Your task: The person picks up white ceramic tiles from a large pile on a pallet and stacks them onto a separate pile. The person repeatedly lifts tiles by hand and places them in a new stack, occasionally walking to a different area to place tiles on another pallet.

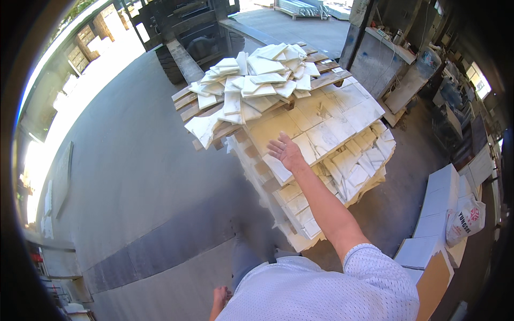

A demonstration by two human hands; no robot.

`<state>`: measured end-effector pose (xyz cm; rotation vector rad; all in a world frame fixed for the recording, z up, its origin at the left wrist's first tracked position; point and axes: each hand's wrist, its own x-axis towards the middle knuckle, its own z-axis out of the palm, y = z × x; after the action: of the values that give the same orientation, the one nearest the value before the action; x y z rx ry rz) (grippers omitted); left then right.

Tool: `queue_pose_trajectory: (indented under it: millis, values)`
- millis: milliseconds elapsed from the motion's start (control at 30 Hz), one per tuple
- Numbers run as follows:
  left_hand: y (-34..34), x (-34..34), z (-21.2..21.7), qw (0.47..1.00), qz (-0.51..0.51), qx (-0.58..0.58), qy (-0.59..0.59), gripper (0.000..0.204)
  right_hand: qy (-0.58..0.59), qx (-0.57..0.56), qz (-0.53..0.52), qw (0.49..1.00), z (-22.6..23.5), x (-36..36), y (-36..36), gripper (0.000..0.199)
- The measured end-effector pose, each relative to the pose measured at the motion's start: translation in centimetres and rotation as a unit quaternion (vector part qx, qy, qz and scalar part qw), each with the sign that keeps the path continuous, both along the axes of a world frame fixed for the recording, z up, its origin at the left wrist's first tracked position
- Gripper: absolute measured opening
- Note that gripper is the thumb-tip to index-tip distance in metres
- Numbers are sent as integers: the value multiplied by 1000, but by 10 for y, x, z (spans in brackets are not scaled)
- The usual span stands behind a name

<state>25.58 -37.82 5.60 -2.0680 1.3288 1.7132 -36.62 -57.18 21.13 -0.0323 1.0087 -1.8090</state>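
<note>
My right hand (287,152) reaches out, open with its fingers spread, over the near left corner of a layer of white stone tiles (342,119). It holds nothing; whether it touches the tiles I cannot tell. Just beyond it, a heap of broken white stone pieces (262,69) lies on a slatted wooden pallet (187,101). Beneath the tile layer, more stacked pieces (360,163) show along the near side. Low at my left side hangs my left hand (220,294), fingers curled in and nothing visible in them.
A forklift (184,27) stands at the far side, its forks (184,61) reaching to the pallet. A cluttered workbench (391,45) is at the right. White boxes (433,203) and a white plastic bag (465,220) stand nearer. Grey concrete floor (123,160) spreads at the left.
</note>
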Motion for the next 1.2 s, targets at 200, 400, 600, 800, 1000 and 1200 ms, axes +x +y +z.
queue_pose_trajectory:
  millis: [200, 400, 600, 800, 1000, 1200]
  values:
    - [-179, -32, 2, 997, -44, -44, 40, 28, -48, -6, -124, 991, 39, -49, -160, 89]
    - [-321, -57, -19, 996, 24, 57, 68, 27, -120, 8, -304, 945, 30, -94, -264, 70]
    - [-410, -78, -51, 996, -32, 45, 72, 29, -41, 139, -387, 911, 29, -117, -281, 63]
    - [-443, -106, -59, 992, -76, 42, 87, 29, -35, 94, -384, 918, 62, -120, -282, 55]
    - [-435, -110, -59, 992, -76, 41, 93, 28, -168, -3, -355, 919, 46, -113, -268, 49]
    - [-429, -102, -48, 993, -68, 28, 89, 29, -73, 57, -358, 929, 25, -117, -260, 51]
